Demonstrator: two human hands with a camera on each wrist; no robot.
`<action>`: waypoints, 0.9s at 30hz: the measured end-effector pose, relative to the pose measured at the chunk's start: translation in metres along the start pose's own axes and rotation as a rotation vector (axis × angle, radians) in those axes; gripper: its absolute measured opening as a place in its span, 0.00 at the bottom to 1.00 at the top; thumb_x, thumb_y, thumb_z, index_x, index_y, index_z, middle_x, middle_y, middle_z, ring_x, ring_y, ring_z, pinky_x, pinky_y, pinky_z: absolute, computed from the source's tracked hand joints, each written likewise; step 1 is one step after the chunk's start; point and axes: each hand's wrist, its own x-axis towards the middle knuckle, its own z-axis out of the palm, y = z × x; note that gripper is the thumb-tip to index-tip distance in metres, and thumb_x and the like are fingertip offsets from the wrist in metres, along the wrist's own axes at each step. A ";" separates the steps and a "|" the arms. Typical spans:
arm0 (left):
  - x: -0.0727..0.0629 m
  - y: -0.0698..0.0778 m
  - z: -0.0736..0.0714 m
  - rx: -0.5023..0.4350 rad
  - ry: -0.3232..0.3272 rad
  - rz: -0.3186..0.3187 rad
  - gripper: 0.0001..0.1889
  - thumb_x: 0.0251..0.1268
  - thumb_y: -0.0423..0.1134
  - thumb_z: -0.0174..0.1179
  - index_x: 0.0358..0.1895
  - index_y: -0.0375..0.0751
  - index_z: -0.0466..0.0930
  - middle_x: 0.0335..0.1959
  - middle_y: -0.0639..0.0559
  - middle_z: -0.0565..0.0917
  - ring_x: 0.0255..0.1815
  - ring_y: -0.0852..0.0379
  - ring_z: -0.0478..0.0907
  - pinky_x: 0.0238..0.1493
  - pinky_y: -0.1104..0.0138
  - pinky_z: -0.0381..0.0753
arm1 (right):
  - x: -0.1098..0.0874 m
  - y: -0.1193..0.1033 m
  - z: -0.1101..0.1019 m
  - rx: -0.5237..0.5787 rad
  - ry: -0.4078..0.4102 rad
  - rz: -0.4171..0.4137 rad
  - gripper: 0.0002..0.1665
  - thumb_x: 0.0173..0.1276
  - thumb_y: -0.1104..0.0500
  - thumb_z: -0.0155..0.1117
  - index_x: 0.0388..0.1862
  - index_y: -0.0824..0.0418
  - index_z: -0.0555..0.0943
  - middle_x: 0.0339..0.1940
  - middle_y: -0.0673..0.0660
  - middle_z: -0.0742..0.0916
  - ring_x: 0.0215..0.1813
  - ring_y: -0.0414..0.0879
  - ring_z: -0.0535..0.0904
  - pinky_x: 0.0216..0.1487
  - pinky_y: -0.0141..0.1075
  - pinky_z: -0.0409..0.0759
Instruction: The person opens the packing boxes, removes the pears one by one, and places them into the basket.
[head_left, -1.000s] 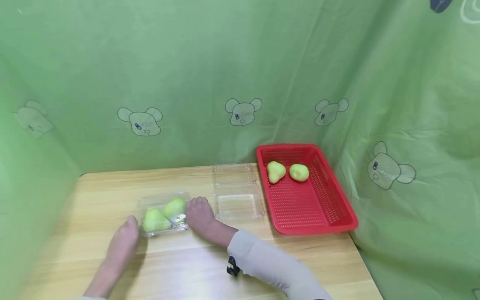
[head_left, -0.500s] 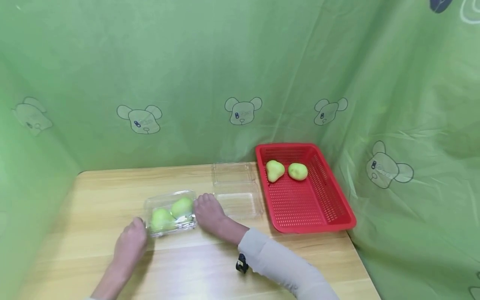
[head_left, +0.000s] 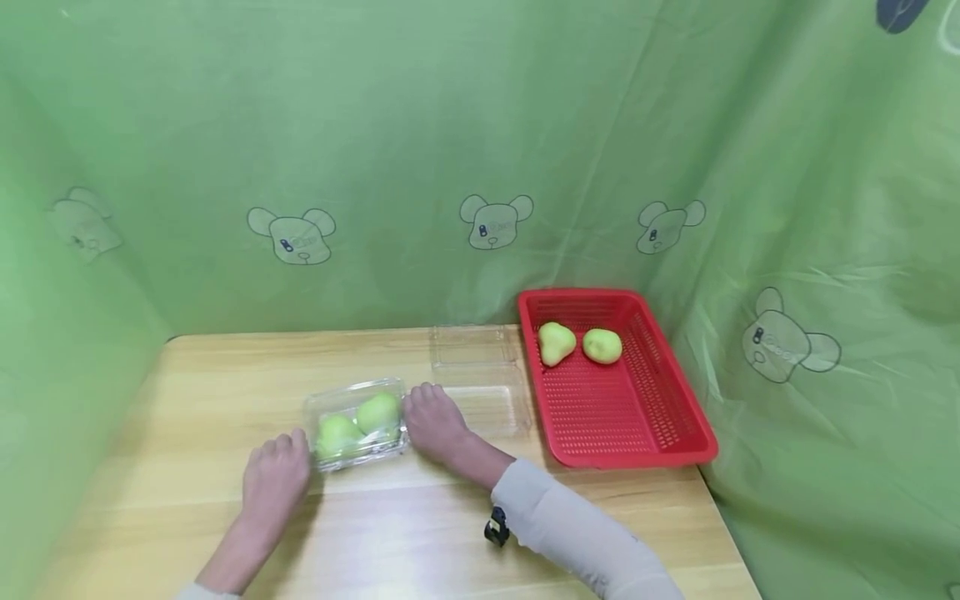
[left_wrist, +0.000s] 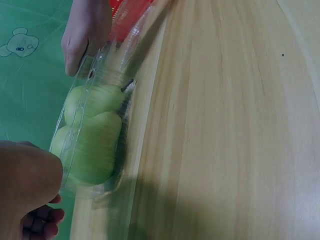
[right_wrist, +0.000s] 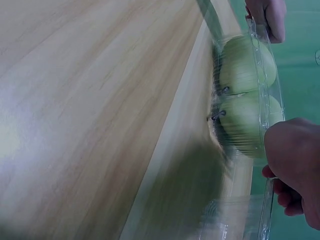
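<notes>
**Uneven pressure worries us**

Our left hand point(head_left: 276, 475) and right hand point(head_left: 433, 419) grip opposite ends of a clear plastic rectangular box point(head_left: 362, 459) with two green pears point(head_left: 378, 412) inside, over the wooden bench point(head_left: 405, 533). We cannot tell whether its lid point(head_left: 332, 402) is latched; lopsided squeezing could pop it open. The right hand might also bump the open clear plastic container point(head_left: 483, 408) beside it.

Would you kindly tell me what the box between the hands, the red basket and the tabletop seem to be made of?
The box: clear, glossy plastic, probably thin; the pears show through and its ridges catch highlights.
The red basket: most likely moulded plastic, smooth-rimmed, with regular perforations.
The tabletop: wood or wood-look laminate, I cannot tell which; it shows pale grain and soft glare.
</notes>
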 end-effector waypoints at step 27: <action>0.005 -0.018 -0.009 -0.824 -0.847 -0.736 0.18 0.84 0.44 0.43 0.55 0.29 0.71 0.36 0.43 0.80 0.32 0.54 0.75 0.29 0.68 0.78 | 0.002 0.007 0.008 0.035 0.054 0.010 0.08 0.75 0.58 0.48 0.36 0.54 0.74 0.30 0.48 0.73 0.34 0.43 0.61 0.35 0.32 0.61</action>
